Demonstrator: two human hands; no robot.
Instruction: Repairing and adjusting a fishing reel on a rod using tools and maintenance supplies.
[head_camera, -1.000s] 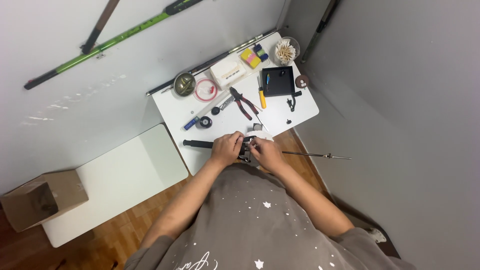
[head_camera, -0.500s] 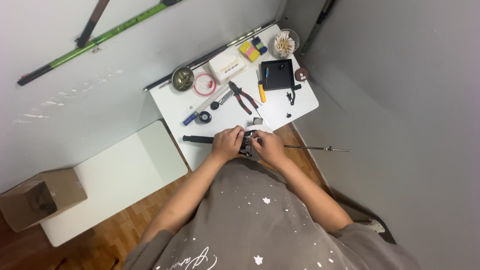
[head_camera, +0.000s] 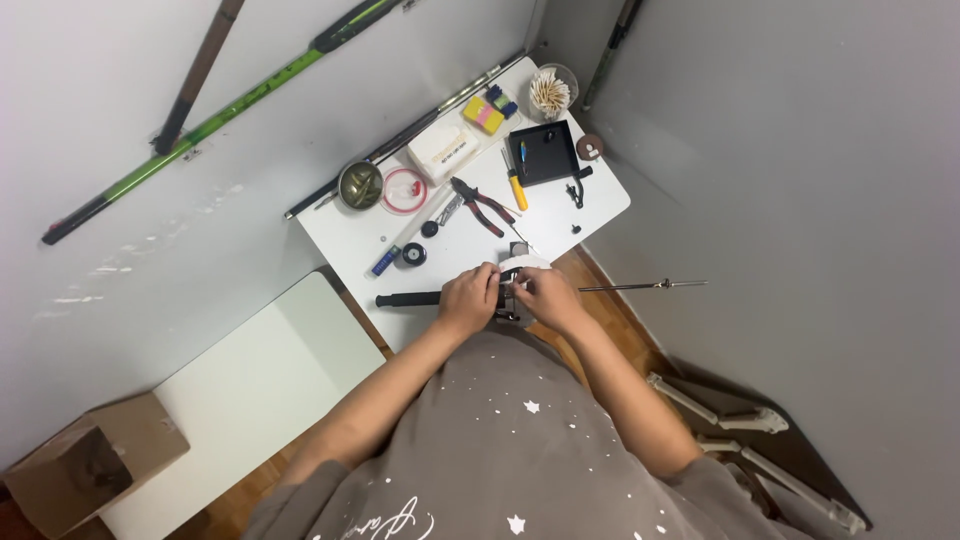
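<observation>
Scene: While the person leaned over the near edge of a small white table (head_camera: 360, 240), both hands met over a fishing rod.
Left hand: The left hand (head_camera: 468, 300) was closed around the rod's dark grip, just beside the reel.
Right hand: The right hand (head_camera: 545, 297) pinched at the reel, fingers curled tight; what the fingertips held could not be told.
Rod: The rod (head_camera: 640, 287) lay along the table's near edge, its black handle end pointing left and its thin metal tip sticking out well past the right edge, over the floor.
Reel: The reel (head_camera: 512, 278) sat between the two hands at the near edge, mostly hidden by them; a pale curved part showed above the knuckles.
Pliers: Red-handled pliers (head_camera: 483, 206) lay in the middle of the table, apart from the hands.
Tray: A black square tray (head_camera: 545, 153) sat toward the far right corner, with a yellow-handled tool (head_camera: 516, 187) just beside its left side.
Far edge: A round tin (head_camera: 360, 184), a red ring (head_camera: 403, 190) and a white box (head_camera: 442, 150) lined the far side; a cup of pale sticks (head_camera: 550, 93) stood at the far corner.
Beyond: A green pole (head_camera: 215, 122) leaned on the wall, and a cardboard box (head_camera: 88, 464) stood on a lower white table (head_camera: 260, 390) to the left.
</observation>
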